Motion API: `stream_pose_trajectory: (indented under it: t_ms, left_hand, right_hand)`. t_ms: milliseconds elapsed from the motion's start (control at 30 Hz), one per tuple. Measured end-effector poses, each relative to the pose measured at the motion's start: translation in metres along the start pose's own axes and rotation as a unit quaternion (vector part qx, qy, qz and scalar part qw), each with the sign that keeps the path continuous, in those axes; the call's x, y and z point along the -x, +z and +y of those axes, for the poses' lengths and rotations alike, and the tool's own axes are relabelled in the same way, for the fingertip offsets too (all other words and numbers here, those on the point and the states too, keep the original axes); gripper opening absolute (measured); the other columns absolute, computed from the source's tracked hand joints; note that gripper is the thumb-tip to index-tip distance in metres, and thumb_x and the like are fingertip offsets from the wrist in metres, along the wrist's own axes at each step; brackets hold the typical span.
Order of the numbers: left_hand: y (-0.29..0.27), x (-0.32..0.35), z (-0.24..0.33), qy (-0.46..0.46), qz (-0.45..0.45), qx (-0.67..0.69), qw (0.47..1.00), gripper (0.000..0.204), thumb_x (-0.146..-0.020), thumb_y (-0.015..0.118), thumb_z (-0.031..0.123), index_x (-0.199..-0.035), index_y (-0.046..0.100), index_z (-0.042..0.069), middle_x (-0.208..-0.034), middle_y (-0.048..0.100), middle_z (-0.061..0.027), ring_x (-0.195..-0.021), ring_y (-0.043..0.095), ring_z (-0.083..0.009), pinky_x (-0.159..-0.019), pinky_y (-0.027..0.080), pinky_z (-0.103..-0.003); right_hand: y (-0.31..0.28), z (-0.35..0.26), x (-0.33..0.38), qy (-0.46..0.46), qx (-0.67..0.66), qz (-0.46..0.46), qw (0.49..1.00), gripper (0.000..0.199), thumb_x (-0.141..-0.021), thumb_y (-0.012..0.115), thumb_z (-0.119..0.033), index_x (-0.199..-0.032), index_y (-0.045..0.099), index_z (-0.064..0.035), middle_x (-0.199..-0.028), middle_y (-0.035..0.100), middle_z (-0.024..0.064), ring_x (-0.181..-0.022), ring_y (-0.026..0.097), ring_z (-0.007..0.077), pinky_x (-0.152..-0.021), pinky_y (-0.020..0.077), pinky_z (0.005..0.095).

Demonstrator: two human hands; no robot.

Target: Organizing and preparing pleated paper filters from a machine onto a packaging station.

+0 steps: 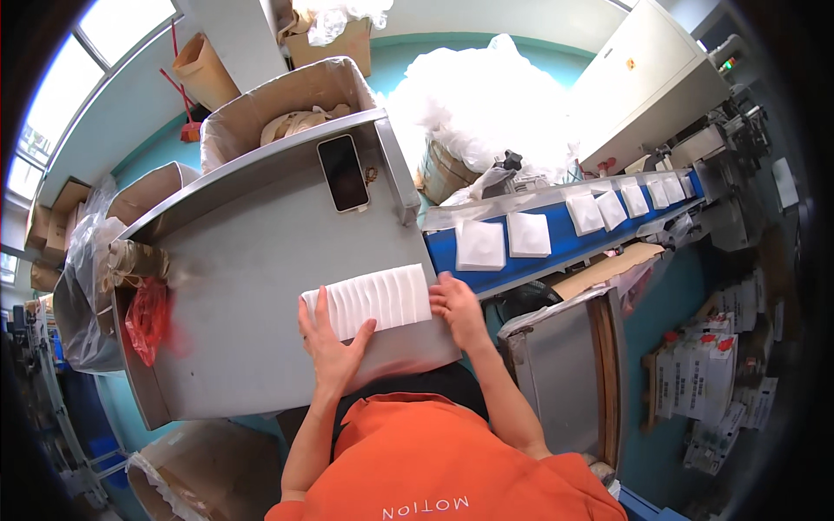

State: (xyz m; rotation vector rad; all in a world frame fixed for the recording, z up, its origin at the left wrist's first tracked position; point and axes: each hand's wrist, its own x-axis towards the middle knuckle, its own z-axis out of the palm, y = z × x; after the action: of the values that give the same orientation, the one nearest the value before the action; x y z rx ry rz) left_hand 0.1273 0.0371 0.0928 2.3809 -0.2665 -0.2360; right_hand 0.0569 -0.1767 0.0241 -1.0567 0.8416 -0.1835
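Note:
On the grey metal table a row of white folded napkin stacks lies side by side in front of me. My left hand grips the row's left end, the fingers over its top and far side and the thumb on the near side. At the right end, my right hand is held close to the row with its fingers apart and slightly bent; it looks a little blurred. To the right, a blue conveyor belt carries several square white napkin stacks, the nearest being one stack beside the table's edge.
A phone lies near the table's back rim. Beyond stands a lined carton. Red plastic film and a roll of twine sit at the left edge. A big white plastic heap is behind the belt; a framed cart stands at right.

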Motion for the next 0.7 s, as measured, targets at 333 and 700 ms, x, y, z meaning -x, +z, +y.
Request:
stream_pose_trajectory:
  t_ms: [333, 700]
  left_hand:
    - [0.002, -0.003, 0.007, -0.016, 0.022, -0.03, 0.999, 0.102, -0.072, 0.078, 0.048, -0.149, 0.021, 0.011, -0.152, 0.007, -0.0277, -0.138, 0.02, -0.0446, -0.107, 0.021, -0.058]
    - [0.01, -0.003, 0.015, 0.002, 0.016, -0.08, 0.997, 0.103, -0.067, 0.077, 0.058, -0.147, 0.029, 0.015, -0.15, 0.013, -0.0298, -0.136, 0.026, -0.0447, -0.101, 0.026, -0.059]
  right_hand:
    - [0.01, 0.002, 0.02, 0.202, -0.09, -0.091, 0.971, 0.031, -0.094, 0.058, -0.021, -0.12, 0.056, -0.0041, -0.1, 0.063, 0.0029, -0.08, 0.059, 0.0126, -0.07, 0.0495, 0.0267]
    - [0.045, 0.007, 0.015, -0.081, 0.124, -0.089, 0.985, 0.035, -0.095, 0.059, -0.032, -0.111, 0.058, -0.0004, -0.093, 0.062, 0.0044, -0.082, 0.055, 0.0103, -0.072, 0.0452, 0.0244]
